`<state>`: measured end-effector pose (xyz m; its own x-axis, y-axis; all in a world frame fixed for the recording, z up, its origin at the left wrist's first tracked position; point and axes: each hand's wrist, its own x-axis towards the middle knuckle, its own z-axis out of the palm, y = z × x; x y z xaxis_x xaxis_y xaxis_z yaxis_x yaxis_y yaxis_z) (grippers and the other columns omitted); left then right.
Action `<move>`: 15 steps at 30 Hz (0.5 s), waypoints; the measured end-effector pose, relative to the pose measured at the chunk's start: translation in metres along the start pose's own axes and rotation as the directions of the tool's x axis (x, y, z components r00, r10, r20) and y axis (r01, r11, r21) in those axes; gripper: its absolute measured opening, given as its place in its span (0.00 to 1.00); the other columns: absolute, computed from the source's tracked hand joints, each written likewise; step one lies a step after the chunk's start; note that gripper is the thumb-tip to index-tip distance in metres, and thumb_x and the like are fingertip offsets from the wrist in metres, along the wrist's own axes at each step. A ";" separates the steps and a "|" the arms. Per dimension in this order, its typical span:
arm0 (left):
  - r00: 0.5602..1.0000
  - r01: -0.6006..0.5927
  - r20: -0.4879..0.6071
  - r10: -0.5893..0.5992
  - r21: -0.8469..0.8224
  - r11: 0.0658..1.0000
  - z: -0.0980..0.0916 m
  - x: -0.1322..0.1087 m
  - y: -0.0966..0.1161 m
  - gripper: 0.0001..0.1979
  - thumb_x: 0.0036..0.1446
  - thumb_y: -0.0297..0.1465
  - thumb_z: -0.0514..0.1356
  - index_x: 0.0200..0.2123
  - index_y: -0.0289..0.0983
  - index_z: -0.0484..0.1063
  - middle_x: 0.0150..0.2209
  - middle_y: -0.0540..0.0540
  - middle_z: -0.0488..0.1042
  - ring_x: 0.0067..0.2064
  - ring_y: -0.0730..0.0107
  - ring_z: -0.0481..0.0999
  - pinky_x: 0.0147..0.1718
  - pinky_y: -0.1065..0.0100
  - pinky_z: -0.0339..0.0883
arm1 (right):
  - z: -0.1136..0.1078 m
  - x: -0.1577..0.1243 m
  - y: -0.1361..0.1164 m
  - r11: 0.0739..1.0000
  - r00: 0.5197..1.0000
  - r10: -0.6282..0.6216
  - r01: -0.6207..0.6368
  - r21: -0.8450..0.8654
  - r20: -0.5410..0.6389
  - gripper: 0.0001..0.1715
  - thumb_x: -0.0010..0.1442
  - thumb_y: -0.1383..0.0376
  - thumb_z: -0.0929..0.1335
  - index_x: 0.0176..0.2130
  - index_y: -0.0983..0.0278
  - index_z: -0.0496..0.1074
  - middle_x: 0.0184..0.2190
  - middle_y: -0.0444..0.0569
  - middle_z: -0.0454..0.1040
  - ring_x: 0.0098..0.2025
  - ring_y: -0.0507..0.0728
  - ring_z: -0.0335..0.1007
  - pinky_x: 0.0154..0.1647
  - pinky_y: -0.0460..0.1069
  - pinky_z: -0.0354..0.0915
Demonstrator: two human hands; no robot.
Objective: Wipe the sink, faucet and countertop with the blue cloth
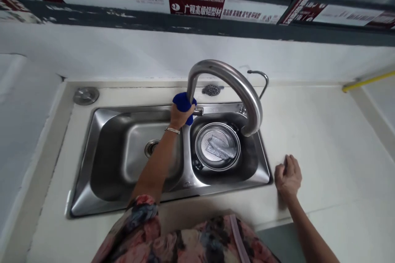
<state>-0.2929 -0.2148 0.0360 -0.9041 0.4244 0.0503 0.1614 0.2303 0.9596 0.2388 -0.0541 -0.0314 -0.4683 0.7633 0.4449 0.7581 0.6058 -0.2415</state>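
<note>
My left hand (179, 116) is closed on a blue cloth (182, 102), which is wrapped around the lower part of the steel faucet (212, 65). The faucet's side lever (198, 111) sticks out just right of that hand. My right hand (288, 176) rests on the white countertop to the right of the sink, fingers curled in and nothing seen in them. Between my arms is the double-bowl steel sink (187, 168). In its right bowl sits a round steel pot (197, 154) with a perforated bottom or insert, and a crumpled silvery-grey cloth (221, 148) lies inside.
Behind the faucet lies a steel wool scourer (211, 90). A round metal lid-like piece (86, 95) sits at the back left corner. A thin curved spout (261, 76) stands at the back right. A yellow pipe (367, 82) runs along the right wall. The window frame (138, 18) is above.
</note>
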 end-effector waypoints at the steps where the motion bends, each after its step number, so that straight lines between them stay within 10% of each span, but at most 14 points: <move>1: 0.998 0.019 0.052 -0.019 0.006 1.000 -0.004 0.005 -0.001 0.16 0.46 0.37 0.76 0.35 0.39 0.76 0.36 0.43 0.83 0.46 0.50 0.84 0.54 0.53 0.78 | -0.001 -0.001 0.000 1.000 1.000 0.007 -0.007 -0.005 0.009 0.33 0.74 0.57 0.61 0.69 0.73 0.68 0.69 0.69 0.67 0.73 0.73 0.61 0.73 0.72 0.62; 8: 0.896 0.042 0.443 0.036 -0.164 0.985 -0.029 0.036 -0.009 0.24 0.38 0.41 0.79 0.36 0.37 0.78 0.35 0.46 0.82 0.38 0.57 0.83 0.45 0.53 0.81 | -0.007 0.000 -0.005 0.999 0.999 0.033 -0.032 -0.019 0.030 0.34 0.74 0.56 0.61 0.70 0.71 0.67 0.70 0.67 0.66 0.72 0.73 0.63 0.72 0.72 0.63; 15: 0.910 0.339 0.374 -0.180 -0.419 0.842 -0.018 0.031 -0.034 0.34 0.40 0.62 0.73 0.38 0.40 0.79 0.34 0.45 0.83 0.47 0.46 0.85 0.50 0.48 0.83 | -0.012 0.001 -0.009 0.998 0.998 0.049 -0.047 -0.031 0.045 0.34 0.74 0.56 0.61 0.70 0.71 0.67 0.69 0.67 0.67 0.73 0.72 0.62 0.72 0.72 0.63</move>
<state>-0.3336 -0.2255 0.0097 -0.7034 0.6724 -0.2304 -0.3362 -0.0291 0.9413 0.2371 -0.0617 -0.0180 -0.4510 0.8013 0.3930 0.7932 0.5618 -0.2351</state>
